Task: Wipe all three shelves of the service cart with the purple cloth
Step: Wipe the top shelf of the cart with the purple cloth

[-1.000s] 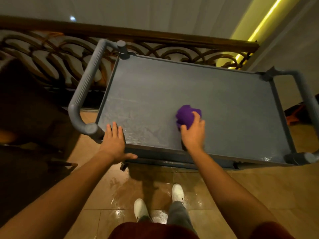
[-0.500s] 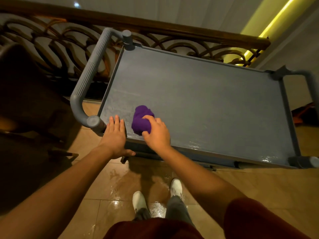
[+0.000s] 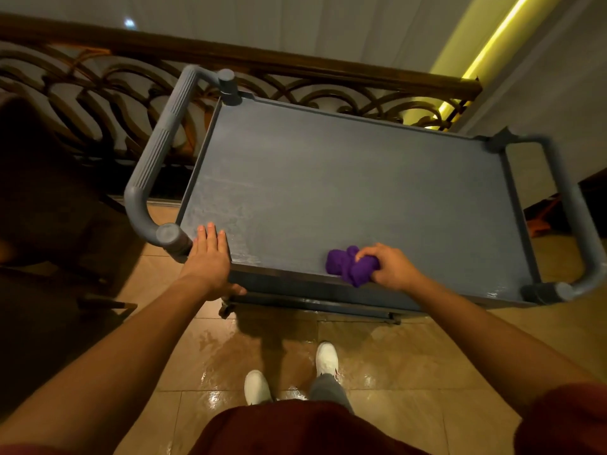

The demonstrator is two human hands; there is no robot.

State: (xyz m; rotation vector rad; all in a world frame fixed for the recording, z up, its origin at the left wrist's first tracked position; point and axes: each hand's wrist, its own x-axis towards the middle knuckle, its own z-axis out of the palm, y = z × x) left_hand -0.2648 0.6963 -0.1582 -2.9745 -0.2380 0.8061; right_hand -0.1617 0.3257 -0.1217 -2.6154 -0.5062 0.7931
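Observation:
The grey service cart's top shelf (image 3: 345, 178) fills the middle of the head view, with streaky marks near its front left corner. A bunched purple cloth (image 3: 348, 265) lies on the shelf's near edge, right of centre. My right hand (image 3: 389, 266) is shut on the cloth and presses it to the shelf. My left hand (image 3: 208, 257) rests flat, fingers together, on the front left corner beside the left handle (image 3: 157, 165). A lower shelf's edge (image 3: 312, 303) peeks out under the top one; the rest below is hidden.
A second grey handle (image 3: 571, 218) closes the cart's right end. A dark wooden railing with scrollwork (image 3: 98, 90) runs behind the cart. A dark chair-like shape (image 3: 49, 198) stands to the left. My white shoes (image 3: 325, 357) stand on glossy tiled floor.
My right hand swept the cloth from mid-shelf to the front left corner, then back right along the near edge. My left hand stayed on the corner.

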